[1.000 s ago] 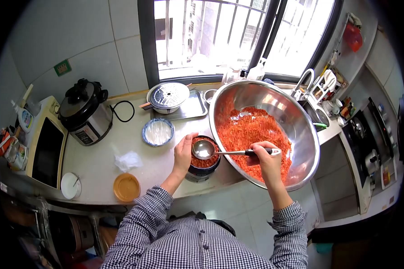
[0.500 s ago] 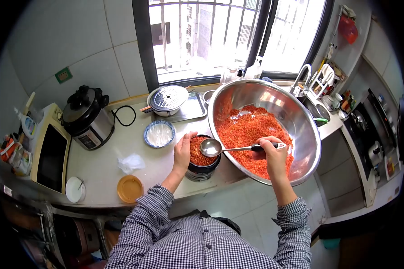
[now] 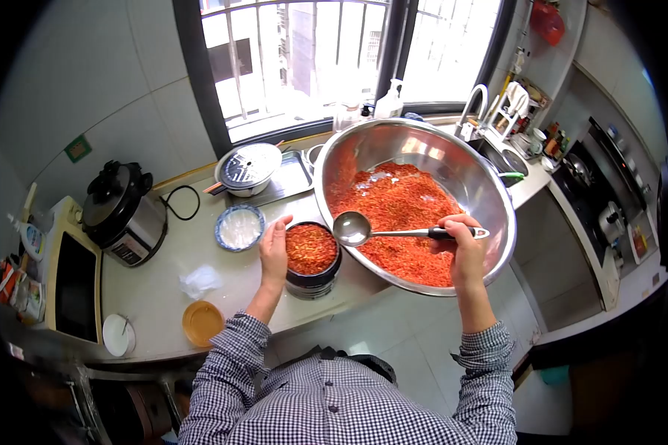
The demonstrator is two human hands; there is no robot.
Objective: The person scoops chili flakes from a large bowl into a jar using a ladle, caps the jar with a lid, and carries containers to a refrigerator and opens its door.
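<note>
My right hand [image 3: 465, 251] is closed round the black handle of a metal ladle [image 3: 352, 228]. The ladle's bowl looks empty and hangs over the left rim of a big steel basin [image 3: 503, 259]. Chopped red chili [image 3: 404, 200] lies in that basin. To its left stands a dark-rimmed jar [image 3: 312, 285], full near the top with the same red mix [image 3: 310, 249]. My left hand [image 3: 274, 256] is at the jar's left side, fingers stretched out and upward; I cannot tell whether it touches the jar.
A blue-rimmed plate with plastic film [image 3: 240, 227], crumpled plastic [image 3: 201, 282] and an orange-brown lid [image 3: 203, 323] lie on the counter's left part. Behind are a lidded pot [image 3: 251, 167] and metal tray [image 3: 293, 176]. A pressure cooker [image 3: 126, 215] and microwave [image 3: 74, 274] stand far left.
The ladle has moved from above the jar to the basin's rim. My left hand's fingers have loosened from the jar's side. The whole view has shifted slightly.
</note>
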